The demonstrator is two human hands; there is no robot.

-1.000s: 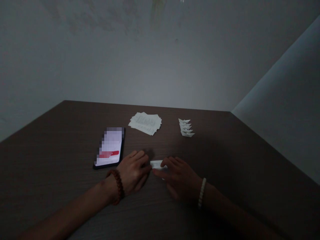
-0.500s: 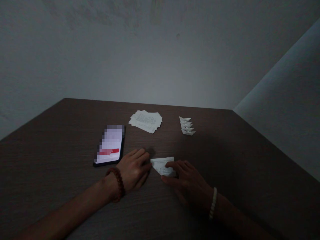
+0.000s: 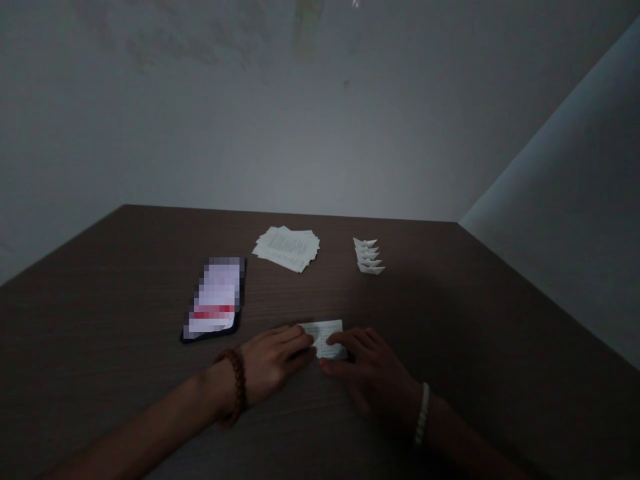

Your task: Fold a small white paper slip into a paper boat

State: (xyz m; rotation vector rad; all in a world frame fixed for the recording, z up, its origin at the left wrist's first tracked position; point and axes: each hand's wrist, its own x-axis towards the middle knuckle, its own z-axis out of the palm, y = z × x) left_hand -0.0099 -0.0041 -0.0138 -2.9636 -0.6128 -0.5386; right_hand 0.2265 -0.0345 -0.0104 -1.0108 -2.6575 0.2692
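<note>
A small folded white paper slip with printed text lies on the table near the front, between my hands. The fingers of my left hand rest on its left end, and a brown bead bracelet circles that wrist. My right hand presses the slip's right part with its fingertips, and that wrist wears a white bead bracelet. Part of the slip is hidden under my fingers.
A dark wood-grain table fills the lower view, with walls beyond. A loose stack of printed paper slips lies far centre. A row of several small folded paper boats stands to its right. A smartphone with a pixelated screen lies left.
The paper slip has gone from a narrow strip to a wider, slanted shape, and now lies as a level rectangle. My left hand has moved right onto its end.
</note>
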